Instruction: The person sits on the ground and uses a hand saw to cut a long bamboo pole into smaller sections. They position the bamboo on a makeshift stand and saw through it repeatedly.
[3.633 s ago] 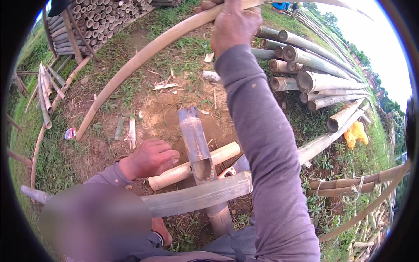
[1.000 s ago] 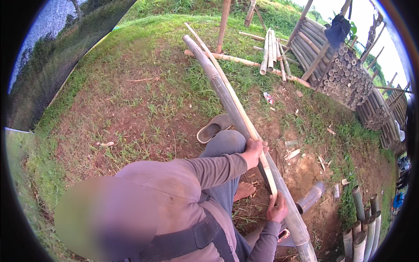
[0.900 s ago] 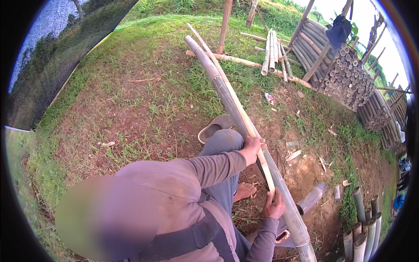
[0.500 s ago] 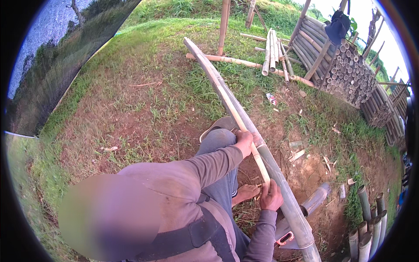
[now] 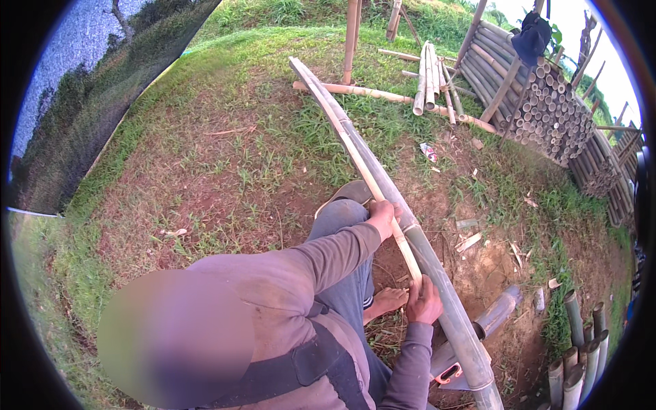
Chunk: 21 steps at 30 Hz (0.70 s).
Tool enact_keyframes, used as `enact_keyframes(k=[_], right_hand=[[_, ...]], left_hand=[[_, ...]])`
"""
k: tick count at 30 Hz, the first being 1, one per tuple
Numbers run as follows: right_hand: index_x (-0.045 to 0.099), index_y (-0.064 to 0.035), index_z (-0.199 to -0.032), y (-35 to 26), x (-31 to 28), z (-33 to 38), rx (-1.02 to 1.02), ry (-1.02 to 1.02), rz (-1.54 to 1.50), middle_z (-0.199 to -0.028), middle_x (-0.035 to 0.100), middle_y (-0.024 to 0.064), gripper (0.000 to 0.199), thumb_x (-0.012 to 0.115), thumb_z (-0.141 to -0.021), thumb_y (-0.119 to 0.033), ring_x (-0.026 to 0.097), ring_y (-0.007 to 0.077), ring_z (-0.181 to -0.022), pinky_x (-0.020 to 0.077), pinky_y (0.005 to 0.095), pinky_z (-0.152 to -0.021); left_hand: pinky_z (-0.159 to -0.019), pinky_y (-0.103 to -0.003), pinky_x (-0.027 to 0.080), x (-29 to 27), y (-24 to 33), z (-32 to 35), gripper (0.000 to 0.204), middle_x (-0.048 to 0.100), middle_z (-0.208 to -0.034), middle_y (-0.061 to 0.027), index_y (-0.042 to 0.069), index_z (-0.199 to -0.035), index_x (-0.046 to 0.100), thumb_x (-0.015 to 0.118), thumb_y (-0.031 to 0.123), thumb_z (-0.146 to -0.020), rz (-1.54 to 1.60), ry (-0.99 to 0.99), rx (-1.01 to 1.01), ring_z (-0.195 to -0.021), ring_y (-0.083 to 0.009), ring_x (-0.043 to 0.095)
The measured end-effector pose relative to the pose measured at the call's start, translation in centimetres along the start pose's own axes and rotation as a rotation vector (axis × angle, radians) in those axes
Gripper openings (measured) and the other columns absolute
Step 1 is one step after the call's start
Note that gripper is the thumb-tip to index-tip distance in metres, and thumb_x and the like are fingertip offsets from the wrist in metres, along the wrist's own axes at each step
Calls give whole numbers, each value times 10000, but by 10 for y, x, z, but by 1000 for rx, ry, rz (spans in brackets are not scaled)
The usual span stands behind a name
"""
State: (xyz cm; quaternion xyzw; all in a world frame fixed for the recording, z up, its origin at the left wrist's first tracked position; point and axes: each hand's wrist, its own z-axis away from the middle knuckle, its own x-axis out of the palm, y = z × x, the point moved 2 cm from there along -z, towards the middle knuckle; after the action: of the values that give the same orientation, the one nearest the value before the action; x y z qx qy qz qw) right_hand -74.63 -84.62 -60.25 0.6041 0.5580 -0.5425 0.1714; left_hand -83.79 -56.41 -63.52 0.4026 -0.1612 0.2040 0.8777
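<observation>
Two bare hands hold a long split bamboo pole, and each grip is closed on the same thin pale bamboo strip point(image 5: 383, 198) that is peeling away from it. The left hand point(image 5: 381, 217) wraps the strip higher up, fingers curled round it, at the end of a grey-brown sleeve. The right hand point(image 5: 424, 302) clamps the strip lower down and closer to the body, just beside the thick grey-green bamboo pole point(image 5: 437, 273). The pole runs past the right grip on its outer side, touching the strip, and curves far away from both grips over grass and bare earth. Below the right grip, the pole's cut end sits near an orange-handled tool point(image 5: 447, 374), partly hidden. Just beside the right grip, toward the body, a bare foot point(image 5: 386, 301) rests on the soil. Beyond the left grip lies a grey sandal point(image 5: 345, 193) on the ground. Well apart from both grips, a stack of round bamboo poles point(image 5: 547, 109) leans against a frame, with a dark cloth point(image 5: 533, 37) hung above it. Short bamboo sections point(image 5: 581, 348) stand further out from the right grip.
</observation>
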Motion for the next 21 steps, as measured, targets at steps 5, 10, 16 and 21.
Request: enact_keyframes(k=[5, 10, 16, 21], right_hand=[[719, -186, -1283, 0, 3, -4, 0, 7, -6, -969, 726, 161, 430, 777, -927, -420, 731, 414, -834, 571, 540, -704], [708, -191, -1297, 19, -11, -11, 13, 2, -83, -1008, 743, 160, 460, 798, -905, -414, 749, 396, -870, 585, 534, -732], [720, -170, -1197, 31, -19, -33, 158, -16, 54, -1046, 706, 87, 393, 810, -887, -394, 686, 338, -1045, 490, 489, -936], [754, -196, -1133, 41, -18, -36, 230, 40, 47, -1178, 654, 45, 357, 840, -855, -403, 597, 289, -1201, 418, 496, -1012]], left_hand=[[-670, -468, 571, 0, 1, -10, 243, 723, -1115, -124, 78, -1315, 448, 389, 161, -1094, -17, 24, -9, -801, -260, 724], [-650, -466, 592, 5, -8, -25, 247, 681, -1064, -131, 48, -1249, 532, 545, 193, -1048, -101, 73, 167, -777, -281, 698], [-1192, -515, 356, 12, -5, 88, 571, 540, -1464, -190, 32, -1491, 490, 680, 223, -988, -1118, -532, 1407, -1387, -388, 494], [-1207, -541, 346, 54, -29, 104, 622, 567, -1523, -133, 71, -1528, 496, 700, 310, -991, -1847, -1286, 1515, -1469, -357, 467]])
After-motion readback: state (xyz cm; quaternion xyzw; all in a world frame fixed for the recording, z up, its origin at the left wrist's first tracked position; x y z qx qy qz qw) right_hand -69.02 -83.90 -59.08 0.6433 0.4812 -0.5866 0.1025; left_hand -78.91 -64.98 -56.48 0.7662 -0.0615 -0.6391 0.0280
